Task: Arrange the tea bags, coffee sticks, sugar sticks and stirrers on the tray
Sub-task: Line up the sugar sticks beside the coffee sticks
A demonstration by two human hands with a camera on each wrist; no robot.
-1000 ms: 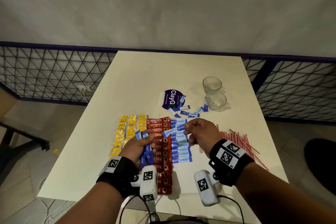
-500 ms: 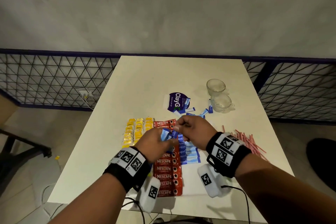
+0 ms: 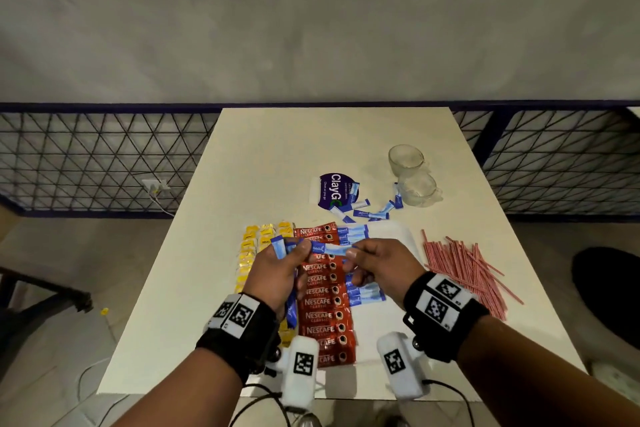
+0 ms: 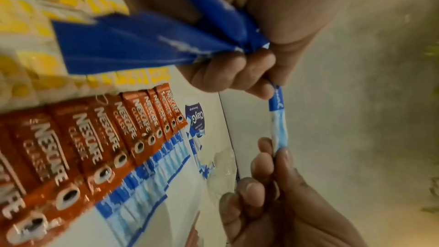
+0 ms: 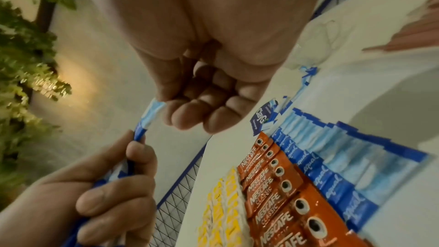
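head view: my left hand (image 3: 277,274) grasps a bunch of sugar sticks (image 3: 281,250), fingers curled round them, with some of the blue ends hanging out below the palm. one stick (image 3: 334,249) stretches between my two hands above the rows on the tray. my left thumb and fingertip pinch its dark blue end, and my right hand (image 3: 382,269) pinches its pale end between thumb and forefinger, the other fingers loosely curled under.

left wrist view shows the same stick (image 4: 276,119) held taut, the bunch (image 4: 142,42) blurred but clamped in my palm.

right wrist view: my right grip (image 5: 199,85) is on the pale tip of the stick (image 5: 148,117).

below my hands the tray (image 3: 398,236) sits on the counter (image 3: 311,149), and i can only see its pale far right corner. on it lie, left to right, yellow tea bags (image 3: 252,246) in columns, a column of red coffee sticks (image 3: 325,308), and a column of sugar sticks (image 3: 363,293) touching them.

stirrers (image 3: 464,267) lie in a loose red heap on the counter, right of the tray. beyond the tray are a few loose sugar sticks (image 3: 367,213) beside a purple packet (image 3: 332,191) (it reads "clayg"), and two glass cups (image 3: 414,177) near them.
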